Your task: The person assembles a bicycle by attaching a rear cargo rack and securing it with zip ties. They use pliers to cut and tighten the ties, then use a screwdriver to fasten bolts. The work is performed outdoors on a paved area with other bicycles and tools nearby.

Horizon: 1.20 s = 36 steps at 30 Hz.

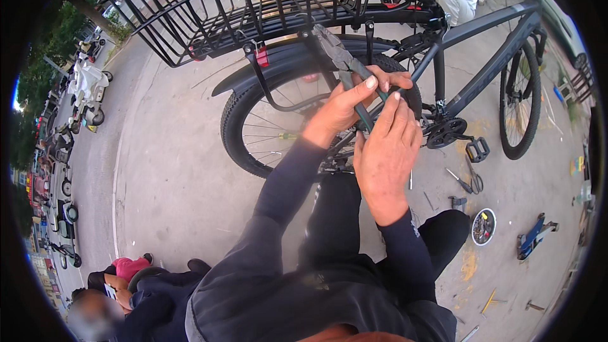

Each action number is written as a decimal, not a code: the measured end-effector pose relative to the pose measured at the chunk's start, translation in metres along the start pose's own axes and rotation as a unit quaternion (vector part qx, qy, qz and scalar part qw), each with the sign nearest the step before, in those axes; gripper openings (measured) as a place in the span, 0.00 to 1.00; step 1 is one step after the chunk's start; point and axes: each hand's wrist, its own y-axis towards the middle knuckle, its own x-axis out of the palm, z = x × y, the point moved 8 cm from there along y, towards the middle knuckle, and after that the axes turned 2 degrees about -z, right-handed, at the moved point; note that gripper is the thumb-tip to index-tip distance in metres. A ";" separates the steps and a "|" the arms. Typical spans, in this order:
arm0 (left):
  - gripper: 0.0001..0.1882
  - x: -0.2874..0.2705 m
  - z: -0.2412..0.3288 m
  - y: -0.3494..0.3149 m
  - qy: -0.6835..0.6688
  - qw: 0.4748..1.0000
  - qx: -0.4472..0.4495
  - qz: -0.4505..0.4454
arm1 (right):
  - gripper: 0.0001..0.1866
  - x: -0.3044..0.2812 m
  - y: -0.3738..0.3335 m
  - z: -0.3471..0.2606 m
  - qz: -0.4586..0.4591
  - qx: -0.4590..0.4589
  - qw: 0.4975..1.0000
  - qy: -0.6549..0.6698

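Observation:
A pair of pliers (339, 57) with metal jaws and dark green handles is held in front of me, jaws pointing up and left. My left hand (339, 111) is closed round the pliers, its thumb lying across the handles. On the lower part of the handles, the fingers of my right hand (389, 158) press together; whether something small is also between them is hidden. Just behind both hands is the bicycle's rear wheel (233, 128) with its black mudguard (247, 75). Above it, a black wire basket (234, 9) sits over the rear rack.
To the right are the grey bicycle frame (487, 79), crank (448, 133) and pedal (477, 149). On the ground lie scissors (475, 180), a white bowl of small parts (483, 227), a blue tool (537, 237) and a yellow-handled tool (489, 301). Another person (152, 297) is at lower left.

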 end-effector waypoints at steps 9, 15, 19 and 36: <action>0.17 -0.004 -0.004 0.000 -0.027 0.998 -0.037 0.039 | 0.29 0.029 0.022 -0.002 0.108 0.081 0.991 -0.025; 0.19 -0.008 0.000 -0.002 -0.016 0.997 -0.066 0.028 | 0.40 0.038 0.023 -0.008 0.160 0.060 0.985 -0.030; 0.19 -0.013 -0.003 0.001 -0.017 0.999 -0.032 0.003 | 0.37 0.044 0.024 -0.005 0.154 0.070 0.985 0.026; 0.12 -0.018 -0.010 0.011 -0.107 0.973 0.028 0.203 | 0.18 0.049 0.051 0.026 0.003 0.054 0.983 0.176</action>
